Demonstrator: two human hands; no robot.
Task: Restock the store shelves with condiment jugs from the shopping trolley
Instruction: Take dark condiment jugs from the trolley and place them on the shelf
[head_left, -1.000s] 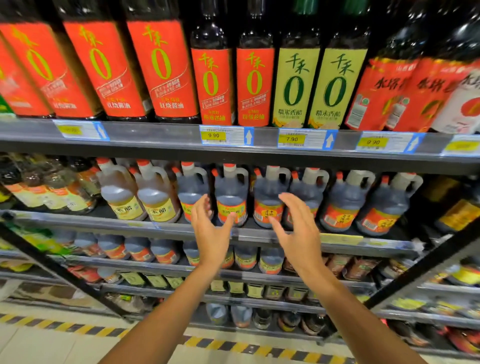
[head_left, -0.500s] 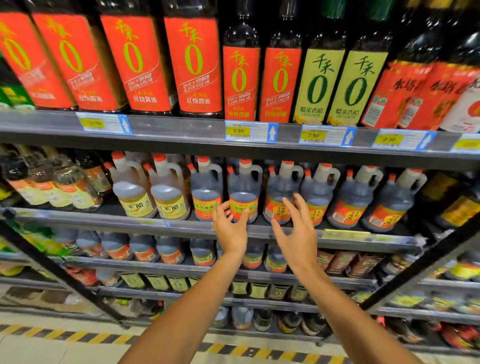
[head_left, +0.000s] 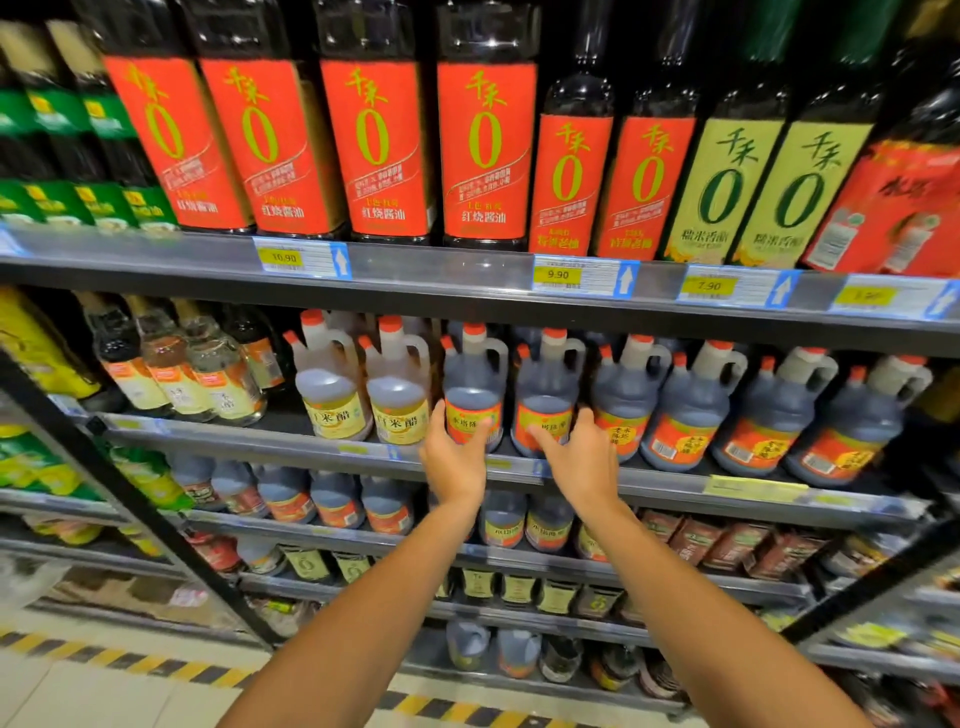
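A row of dark condiment jugs with red caps and orange labels stands on the middle shelf. My left hand reaches up with spread fingers and touches the lower front of one dark jug. My right hand does the same at the neighbouring dark jug, its fingers straight against the label. Neither hand holds anything. Left of these stand two pale jugs with yellow labels. No trolley is in view.
Tall soy sauce bottles with red labels fill the top shelf above price tags. More jugs and bottles sit on the lower shelves. A black diagonal bar crosses at the left. Yellow-black floor tape runs below.
Both hands have moved forward and up to the middle shelf and now touch two dark jugs. The view has shifted closer and to the left.
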